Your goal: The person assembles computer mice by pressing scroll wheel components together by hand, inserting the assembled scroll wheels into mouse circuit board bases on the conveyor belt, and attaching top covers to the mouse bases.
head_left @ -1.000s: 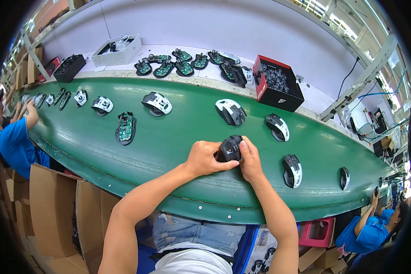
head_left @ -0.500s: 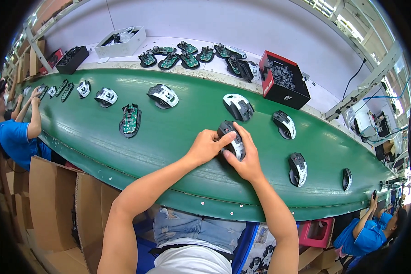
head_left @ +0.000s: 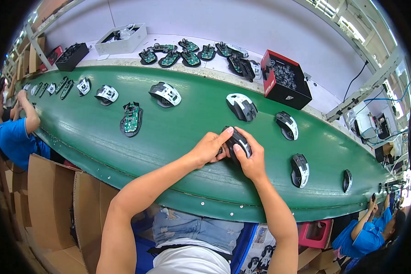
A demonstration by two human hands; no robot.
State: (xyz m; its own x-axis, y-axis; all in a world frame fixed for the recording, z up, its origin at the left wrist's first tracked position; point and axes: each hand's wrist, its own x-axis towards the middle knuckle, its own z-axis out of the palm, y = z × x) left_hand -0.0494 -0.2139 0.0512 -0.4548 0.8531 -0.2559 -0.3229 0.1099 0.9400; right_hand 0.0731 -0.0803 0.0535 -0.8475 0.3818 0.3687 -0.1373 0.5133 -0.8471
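A black and white computer mouse [head_left: 239,141] is held between both hands above the green belt, turned partly on its side. My left hand [head_left: 209,148] grips its left end, thumb on the upper edge; a small dark spot shows by the curled fingers, too small to name. My right hand [head_left: 253,160] wraps the other side, its thumb across the shell. Just beyond the hands lies a white and black mouse [head_left: 242,107]. Other mice lie to the right, one black and white [head_left: 287,125] and one nearer [head_left: 300,171]. An open mouse base with a green circuit board [head_left: 131,119] rests left of my hands.
The green conveyor belt [head_left: 178,123] crosses in front. On the shelf behind are several circuit-board bases [head_left: 190,58], a black box of small dark parts [head_left: 287,93] and a white box [head_left: 121,43]. Cardboard boxes [head_left: 52,201] stand lower left. Co-workers in blue sit at left [head_left: 20,139] and right [head_left: 370,233].
The mouse in my hands has been tilted, showing more of its dark side, and my fingers have shifted around it. Mice on the belt appear slightly farther right.
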